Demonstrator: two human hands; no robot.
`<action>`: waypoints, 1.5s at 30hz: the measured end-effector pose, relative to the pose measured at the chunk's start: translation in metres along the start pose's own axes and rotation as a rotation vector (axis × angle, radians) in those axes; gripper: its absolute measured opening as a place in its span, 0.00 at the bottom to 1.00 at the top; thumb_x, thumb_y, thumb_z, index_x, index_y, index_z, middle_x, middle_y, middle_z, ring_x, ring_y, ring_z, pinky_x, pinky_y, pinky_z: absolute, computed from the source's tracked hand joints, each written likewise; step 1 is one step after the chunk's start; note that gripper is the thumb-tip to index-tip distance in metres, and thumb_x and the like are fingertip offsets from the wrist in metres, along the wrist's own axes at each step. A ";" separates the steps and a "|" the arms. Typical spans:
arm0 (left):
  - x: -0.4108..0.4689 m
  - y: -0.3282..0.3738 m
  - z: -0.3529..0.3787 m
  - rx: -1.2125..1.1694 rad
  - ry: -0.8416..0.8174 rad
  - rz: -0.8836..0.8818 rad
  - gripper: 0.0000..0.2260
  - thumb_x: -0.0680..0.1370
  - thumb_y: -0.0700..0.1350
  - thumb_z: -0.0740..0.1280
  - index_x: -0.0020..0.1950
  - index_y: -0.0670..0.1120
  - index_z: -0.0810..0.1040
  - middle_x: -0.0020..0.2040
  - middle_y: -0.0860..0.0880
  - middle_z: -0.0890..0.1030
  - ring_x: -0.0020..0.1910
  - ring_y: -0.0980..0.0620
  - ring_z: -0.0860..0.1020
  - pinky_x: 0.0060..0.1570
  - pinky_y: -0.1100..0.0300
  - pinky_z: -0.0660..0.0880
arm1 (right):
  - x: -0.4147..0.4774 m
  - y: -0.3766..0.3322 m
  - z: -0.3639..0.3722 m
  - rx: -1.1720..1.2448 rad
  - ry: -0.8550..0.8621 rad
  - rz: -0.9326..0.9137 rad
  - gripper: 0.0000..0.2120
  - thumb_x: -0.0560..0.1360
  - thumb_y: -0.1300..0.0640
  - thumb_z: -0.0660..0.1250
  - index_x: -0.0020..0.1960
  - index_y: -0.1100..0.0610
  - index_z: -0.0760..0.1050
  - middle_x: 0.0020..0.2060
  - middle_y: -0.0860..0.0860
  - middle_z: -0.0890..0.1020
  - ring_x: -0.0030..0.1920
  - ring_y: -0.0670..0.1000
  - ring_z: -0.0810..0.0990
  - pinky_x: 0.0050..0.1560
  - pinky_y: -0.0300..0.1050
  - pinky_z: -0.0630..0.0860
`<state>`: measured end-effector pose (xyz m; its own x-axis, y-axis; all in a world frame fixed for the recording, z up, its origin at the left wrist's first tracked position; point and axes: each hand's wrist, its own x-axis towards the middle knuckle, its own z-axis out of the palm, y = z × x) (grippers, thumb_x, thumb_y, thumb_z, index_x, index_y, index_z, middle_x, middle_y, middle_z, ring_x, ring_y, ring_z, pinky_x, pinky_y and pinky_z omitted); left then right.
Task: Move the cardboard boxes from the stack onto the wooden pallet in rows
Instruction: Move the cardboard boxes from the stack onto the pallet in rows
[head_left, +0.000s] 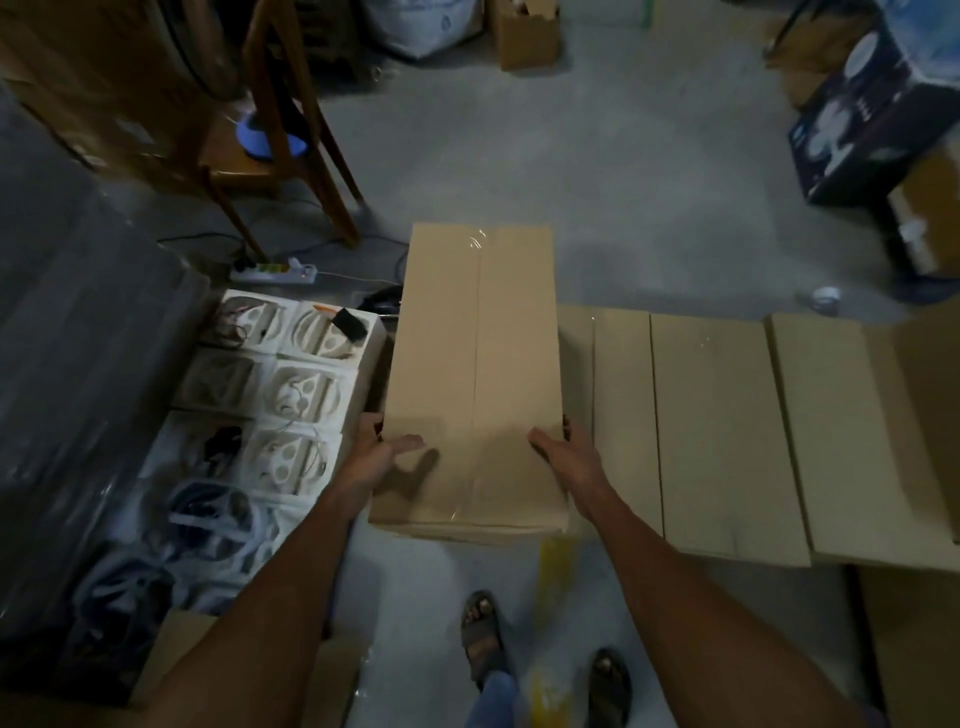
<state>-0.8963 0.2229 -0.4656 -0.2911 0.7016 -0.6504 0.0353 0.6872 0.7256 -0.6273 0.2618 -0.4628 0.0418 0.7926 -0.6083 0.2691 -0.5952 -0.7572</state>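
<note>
A white power strip (274, 272) lies on the floor (649, 171) by a wooden chair (234, 163). Foam trays (291, 395) of cables sit left, a dark printed box (872, 124) far right.

Bare floor (649, 171) beyond the carried box (478, 374); foam trays (291, 395) left, box row (727, 431) right

— How are the arms dressed?
— Both forearms are bare, right down to the left hand (382, 457) and the right hand (563, 457).
— And the feet?
— Dark open-toed sandals with broad straps: the left sandal (483, 636) and the right sandal (608, 686). The toes show at the front.
— Any clothing?
— One blue trouser leg (493, 699), perhaps denim, blurred, above the left sandal's heel.
</note>
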 end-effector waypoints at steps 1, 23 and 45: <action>-0.004 0.008 0.002 -0.014 -0.002 0.016 0.28 0.66 0.46 0.81 0.59 0.48 0.69 0.58 0.47 0.81 0.57 0.48 0.80 0.56 0.50 0.77 | 0.001 -0.003 -0.006 0.021 -0.007 0.003 0.19 0.77 0.54 0.72 0.65 0.52 0.70 0.58 0.48 0.80 0.54 0.50 0.79 0.53 0.42 0.75; -0.277 0.123 0.163 -0.013 0.135 0.575 0.33 0.73 0.52 0.77 0.76 0.57 0.68 0.64 0.53 0.78 0.60 0.51 0.77 0.60 0.49 0.73 | -0.154 -0.075 -0.278 0.030 -0.083 -0.541 0.34 0.75 0.44 0.72 0.77 0.48 0.63 0.66 0.44 0.76 0.64 0.48 0.75 0.67 0.47 0.71; -0.545 -0.017 0.412 0.023 -0.229 0.779 0.29 0.73 0.47 0.78 0.72 0.54 0.72 0.58 0.60 0.81 0.53 0.65 0.78 0.45 0.71 0.73 | -0.441 0.170 -0.553 0.016 0.296 -0.513 0.25 0.77 0.47 0.71 0.72 0.49 0.70 0.60 0.48 0.79 0.58 0.51 0.79 0.58 0.49 0.75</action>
<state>-0.3439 -0.0940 -0.2163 0.0281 0.9996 0.0078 0.1674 -0.0124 0.9858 -0.0683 -0.1159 -0.1917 0.1773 0.9814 -0.0732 0.3111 -0.1265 -0.9419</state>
